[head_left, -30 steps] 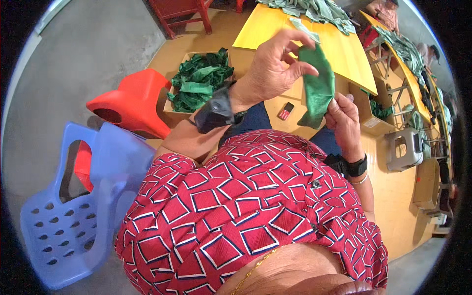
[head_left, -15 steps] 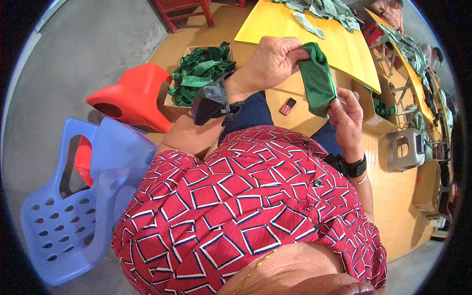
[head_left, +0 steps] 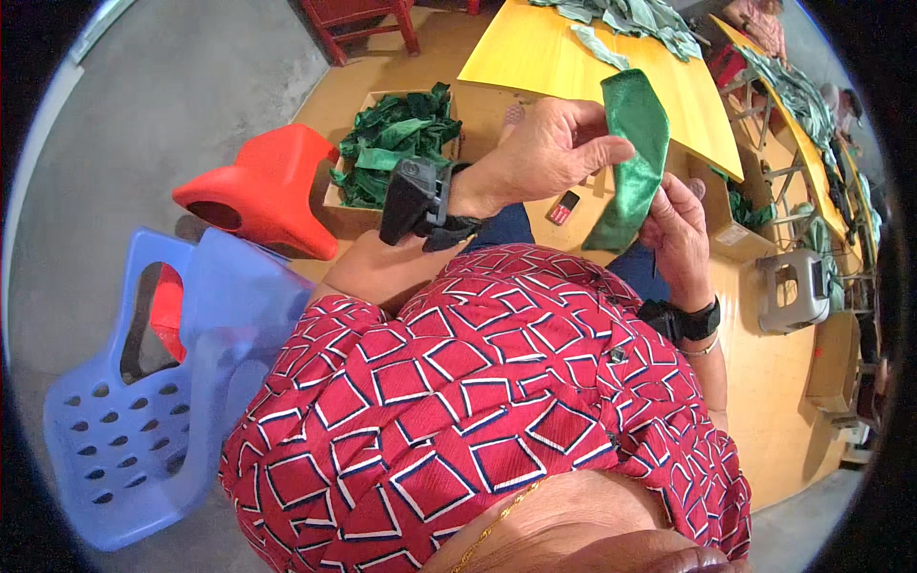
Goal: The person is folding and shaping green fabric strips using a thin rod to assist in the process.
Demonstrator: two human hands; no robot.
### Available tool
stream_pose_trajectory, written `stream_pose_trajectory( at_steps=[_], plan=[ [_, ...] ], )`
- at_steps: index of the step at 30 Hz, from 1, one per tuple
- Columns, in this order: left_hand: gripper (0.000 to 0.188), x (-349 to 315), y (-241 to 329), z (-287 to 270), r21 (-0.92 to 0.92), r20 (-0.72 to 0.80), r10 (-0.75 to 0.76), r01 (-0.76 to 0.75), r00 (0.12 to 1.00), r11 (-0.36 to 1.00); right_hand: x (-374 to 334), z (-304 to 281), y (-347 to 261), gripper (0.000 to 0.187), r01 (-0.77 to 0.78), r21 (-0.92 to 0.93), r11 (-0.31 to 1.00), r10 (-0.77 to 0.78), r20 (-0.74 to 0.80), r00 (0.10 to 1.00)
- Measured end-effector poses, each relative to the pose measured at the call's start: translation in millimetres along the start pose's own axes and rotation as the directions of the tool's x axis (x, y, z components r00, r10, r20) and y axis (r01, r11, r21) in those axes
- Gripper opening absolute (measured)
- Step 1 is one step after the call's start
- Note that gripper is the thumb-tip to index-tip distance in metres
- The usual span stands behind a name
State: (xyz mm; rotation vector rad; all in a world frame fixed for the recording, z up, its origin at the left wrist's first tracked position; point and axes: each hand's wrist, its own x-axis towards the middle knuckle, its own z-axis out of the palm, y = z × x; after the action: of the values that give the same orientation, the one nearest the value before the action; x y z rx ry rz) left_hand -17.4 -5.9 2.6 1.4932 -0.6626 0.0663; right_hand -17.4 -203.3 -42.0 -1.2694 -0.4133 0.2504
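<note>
Left hand (head_left: 554, 151) has shifted from the top end of the cloth (head_left: 640, 116) to its left edge, pinching; right hand (head_left: 682, 234) pinches its right edge, aloft beside the near edge of the table (head_left: 535, 53). Floor (head_left: 478, 116) separates table and box (head_left: 351, 216).

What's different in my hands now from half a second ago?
The left hand has moved down from the green cloth's upper corner to its left edge, so the upper end now sticks up past the thumb. The right hand stays at the right edge. The cardboard box and phone are unchanged.
</note>
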Motion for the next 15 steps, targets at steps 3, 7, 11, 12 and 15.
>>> stream_pose_trajectory(
  at_steps=[3,7,11,12,15],
  plan=[
    [0.018,1,-2,-1,0.11,-0.091,0.009,0.001,0.996,0.994,1,1,1,0.017,0.009,-0.024,1.0,-0.01,-0.011,1.0],
    [0.02,4,-11,-2,0.081,-0.117,0.001,0.009,0.993,0.997,3,1,1,0.013,0.115,-0.426,0.897,-0.182,-0.119,0.976],
    [0.021,6,-8,-1,0.12,-0.16,0.042,-0.023,0.986,0.993,8,-14,11,0.008,0.221,-0.624,0.75,-0.347,-0.085,0.934],
    [0.02,5,-9,-2,0.13,-0.198,0.024,0.002,0.98,0.992,7,-14,11,0.008,0.215,-0.648,0.731,-0.318,-0.045,0.947],
    [0.019,7,-13,-2,0.062,-0.225,-0.049,0.064,0.973,0.996,6,-8,5,0.012,0.169,-0.624,0.763,-0.234,-0.023,0.972]
  ],
)
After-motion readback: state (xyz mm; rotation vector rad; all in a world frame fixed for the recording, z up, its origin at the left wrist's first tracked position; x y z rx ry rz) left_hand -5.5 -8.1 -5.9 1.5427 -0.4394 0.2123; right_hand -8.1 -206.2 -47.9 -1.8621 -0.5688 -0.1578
